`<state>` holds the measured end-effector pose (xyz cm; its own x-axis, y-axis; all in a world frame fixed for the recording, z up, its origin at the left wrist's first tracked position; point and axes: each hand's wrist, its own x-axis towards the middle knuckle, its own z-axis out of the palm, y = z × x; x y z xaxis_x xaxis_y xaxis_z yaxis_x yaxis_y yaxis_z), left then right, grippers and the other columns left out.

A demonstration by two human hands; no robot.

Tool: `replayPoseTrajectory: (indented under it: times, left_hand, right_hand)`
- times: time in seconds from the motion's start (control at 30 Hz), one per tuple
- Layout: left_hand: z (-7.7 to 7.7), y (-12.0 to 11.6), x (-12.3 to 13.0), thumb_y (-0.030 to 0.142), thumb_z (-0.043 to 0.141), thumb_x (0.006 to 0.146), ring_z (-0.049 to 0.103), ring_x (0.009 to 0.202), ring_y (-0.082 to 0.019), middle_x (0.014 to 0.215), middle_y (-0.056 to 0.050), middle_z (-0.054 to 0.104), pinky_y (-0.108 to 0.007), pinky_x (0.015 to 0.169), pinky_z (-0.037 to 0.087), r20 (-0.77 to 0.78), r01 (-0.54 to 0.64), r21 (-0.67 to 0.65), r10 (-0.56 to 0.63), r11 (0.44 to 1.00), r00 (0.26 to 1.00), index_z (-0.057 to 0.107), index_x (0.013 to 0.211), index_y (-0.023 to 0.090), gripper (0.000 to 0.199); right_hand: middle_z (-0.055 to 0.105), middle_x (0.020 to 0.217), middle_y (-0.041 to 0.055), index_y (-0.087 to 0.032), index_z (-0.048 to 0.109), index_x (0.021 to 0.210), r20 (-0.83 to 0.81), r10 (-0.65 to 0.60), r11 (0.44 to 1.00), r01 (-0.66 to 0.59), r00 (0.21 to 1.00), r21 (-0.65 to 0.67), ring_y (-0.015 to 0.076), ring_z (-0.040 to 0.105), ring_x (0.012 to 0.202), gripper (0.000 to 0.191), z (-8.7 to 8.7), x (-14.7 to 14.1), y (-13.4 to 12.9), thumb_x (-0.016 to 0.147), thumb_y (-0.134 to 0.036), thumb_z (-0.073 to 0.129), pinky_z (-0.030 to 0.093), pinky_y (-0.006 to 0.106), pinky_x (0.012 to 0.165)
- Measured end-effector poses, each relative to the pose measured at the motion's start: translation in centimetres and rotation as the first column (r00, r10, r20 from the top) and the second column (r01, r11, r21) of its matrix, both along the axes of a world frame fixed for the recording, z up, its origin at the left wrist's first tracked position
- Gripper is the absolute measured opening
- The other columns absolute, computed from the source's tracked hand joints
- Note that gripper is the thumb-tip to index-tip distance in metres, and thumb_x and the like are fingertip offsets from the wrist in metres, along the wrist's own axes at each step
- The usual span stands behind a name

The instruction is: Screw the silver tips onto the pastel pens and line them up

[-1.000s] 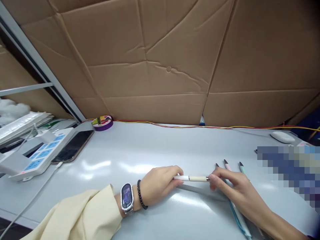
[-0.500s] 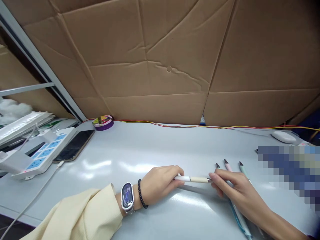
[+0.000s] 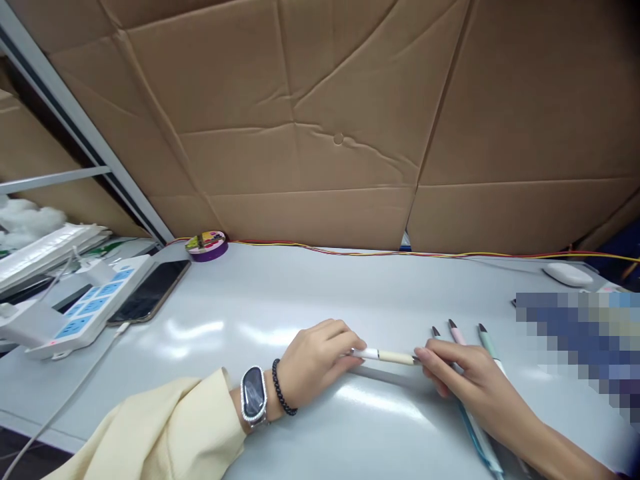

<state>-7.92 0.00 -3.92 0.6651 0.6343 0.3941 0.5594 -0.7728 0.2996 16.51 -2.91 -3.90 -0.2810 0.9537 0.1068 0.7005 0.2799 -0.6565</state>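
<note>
A white and cream pen (image 3: 393,357) lies level between my two hands, just over the table. My left hand (image 3: 320,363) pinches its white end between thumb and fingers. At the dark-tipped cream end, the thumb and index finger of my right hand (image 3: 467,380) are closed on it. Under and beside my right hand several more pens lie on the table: a pink one (image 3: 456,332), a green one (image 3: 489,341) and a blue one (image 3: 473,430). My right hand covers part of them.
Along the table's back edge run thin red and yellow wires (image 3: 345,253) below a cardboard wall (image 3: 300,160). A round purple tin (image 3: 207,248), a phone (image 3: 150,292) and a power strip (image 3: 95,303) are at the left. A white mouse (image 3: 567,274) sits at the far right, behind a blurred-out patch.
Both hands and the pen have shifted very slightly to the left. My left wrist has turned a little, and the watch screen has gone dark.
</note>
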Motion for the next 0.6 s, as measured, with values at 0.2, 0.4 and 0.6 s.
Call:
replayPoseTrajectory:
  times: [0.2,0.4,0.6]
  left_hand:
    - [-0.3,0.2,-0.3,0.009,0.034,0.094,0.05,0.065,-0.013,0.083,-0.003,0.061,-0.025,0.057,0.037,-0.116,-0.002,0.238,0.03,0.971,0.993,0.06,0.095,0.023,0.03]
    - [-0.5,0.6,-0.2,0.007,0.032,0.094,0.049,0.066,-0.014,0.084,-0.003,0.06,-0.026,0.056,0.036,-0.24,0.029,0.284,0.041,0.958,0.97,0.057,0.097,0.022,0.029]
    - [-1.3,1.1,2.1,0.019,0.045,0.094,0.051,0.072,-0.017,0.082,-0.002,0.055,-0.026,0.057,0.04,-0.337,0.017,0.171,0.042,0.985,0.94,0.053,0.094,0.021,0.008]
  right_hand:
    - [0.053,0.049,-0.0054,-0.021,0.045,0.055,-0.035,-0.009,1.0,0.009,0.999,0.02,0.0114,0.048,0.046,0.047,-0.3,-0.3,0.1,0.093,-0.046,0.038,0.045,0.038,0.088]
    - [0.062,0.066,-0.0023,-0.024,0.058,0.079,0.039,-0.085,0.976,0.075,0.996,0.203,0.0161,0.058,0.058,0.03,-0.7,0.0,0.2,0.094,-0.043,0.039,0.046,0.041,0.085]
    - [0.065,0.105,0.0106,-0.022,0.056,0.119,0.244,0.201,0.658,-0.315,0.949,0.684,0.0227,0.059,0.092,0.032,0.6,-3.8,-1.5,0.087,-0.019,0.053,0.049,0.034,0.078]
